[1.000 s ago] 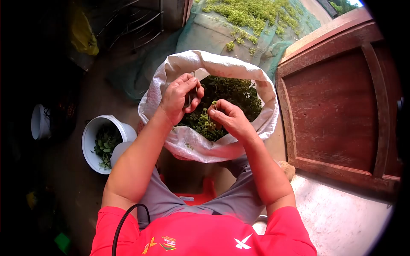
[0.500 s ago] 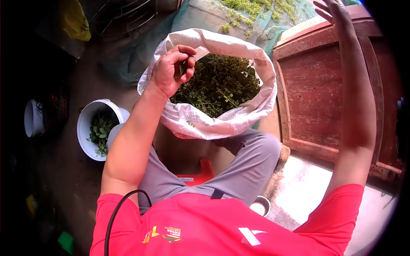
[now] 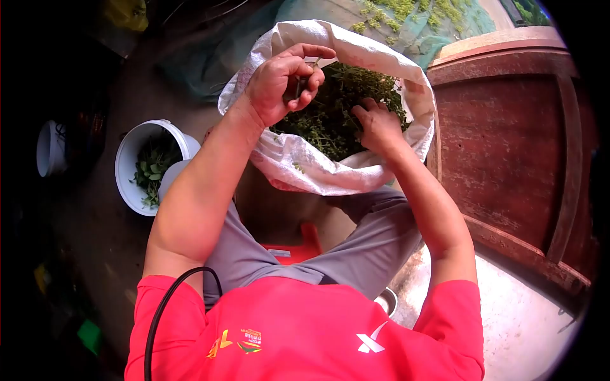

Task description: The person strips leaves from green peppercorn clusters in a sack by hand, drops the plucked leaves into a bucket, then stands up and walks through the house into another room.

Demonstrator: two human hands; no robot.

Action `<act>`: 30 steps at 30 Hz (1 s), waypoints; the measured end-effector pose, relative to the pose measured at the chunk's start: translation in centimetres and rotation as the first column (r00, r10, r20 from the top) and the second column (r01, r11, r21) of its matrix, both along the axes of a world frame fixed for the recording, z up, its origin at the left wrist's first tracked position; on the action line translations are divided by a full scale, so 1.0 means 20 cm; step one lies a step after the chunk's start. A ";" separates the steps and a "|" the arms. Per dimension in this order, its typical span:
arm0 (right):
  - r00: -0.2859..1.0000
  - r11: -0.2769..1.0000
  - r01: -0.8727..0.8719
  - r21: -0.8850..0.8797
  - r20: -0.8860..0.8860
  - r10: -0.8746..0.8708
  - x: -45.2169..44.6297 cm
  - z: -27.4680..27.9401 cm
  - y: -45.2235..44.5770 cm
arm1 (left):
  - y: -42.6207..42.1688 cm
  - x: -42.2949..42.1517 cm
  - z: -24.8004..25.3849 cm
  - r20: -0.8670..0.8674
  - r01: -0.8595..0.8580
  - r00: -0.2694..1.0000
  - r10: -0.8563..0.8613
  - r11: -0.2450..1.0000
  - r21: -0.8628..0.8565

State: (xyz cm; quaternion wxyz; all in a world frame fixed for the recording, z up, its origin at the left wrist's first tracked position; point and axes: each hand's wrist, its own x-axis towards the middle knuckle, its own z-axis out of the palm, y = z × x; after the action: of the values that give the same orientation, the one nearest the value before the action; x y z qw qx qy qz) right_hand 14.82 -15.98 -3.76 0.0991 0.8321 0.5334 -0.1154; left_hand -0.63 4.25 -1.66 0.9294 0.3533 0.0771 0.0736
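Note:
My left hand (image 3: 286, 86) is above the left rim of a white woven sack (image 3: 302, 166). Its fingers curl around a small dark object whose kind I cannot make out, the index finger reaching forward. A short pale stem (image 3: 316, 62) shows at the fingers. Inside the sack lies a heap of green sprigs with small berry-like clusters (image 3: 330, 120). My right hand (image 3: 381, 127) reaches over the near right rim into the heap, its bent fingers among the sprigs and their tips partly hidden.
At the left, a white bucket (image 3: 125, 171) contains leafy green stems; another white container (image 3: 51, 149) is farther left. A red wooden door panel (image 3: 502, 152) stands at the right. Green netting (image 3: 438, 44) with yellow-green clusters lies behind the sack. A red stool (image 3: 308, 244) is beneath me.
My right hand has come down from the upper right into the sack, onto the sprigs. My left hand stays closed above the sack. The whole view has shifted slightly.

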 end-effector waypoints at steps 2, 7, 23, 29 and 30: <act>0.972 0.970 0.193 0.150 -0.162 -0.169 0.02 0.01 0.00 | 0.00 0.01 -0.01 -0.026 0.007 1.000 -0.007 1.000 0.022; 0.899 0.790 0.411 0.455 -0.346 -0.269 0.02 0.04 -0.04 | -0.06 0.04 0.01 -0.165 0.010 0.986 0.011 0.992 0.126; 0.280 0.249 0.917 0.312 -0.947 0.158 -0.21 0.38 0.05 | -0.18 0.09 -0.03 -0.306 0.105 0.952 0.012 0.927 0.361; -0.108 0.269 0.963 -0.013 -0.934 0.341 -0.13 0.17 0.05 | -0.16 0.06 -0.03 -0.347 0.082 0.937 0.050 0.931 0.356; -0.212 0.310 0.946 -0.095 -0.904 0.370 -0.13 0.16 0.05 | -0.16 0.06 -0.03 -0.350 0.073 0.935 0.062 0.931 0.358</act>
State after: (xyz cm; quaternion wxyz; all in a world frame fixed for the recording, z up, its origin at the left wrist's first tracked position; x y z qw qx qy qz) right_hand 12.27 -14.90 -0.46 -0.7640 0.4958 0.0535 -0.4093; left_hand 0.62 1.02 -2.30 0.8184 0.5272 0.2278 0.0190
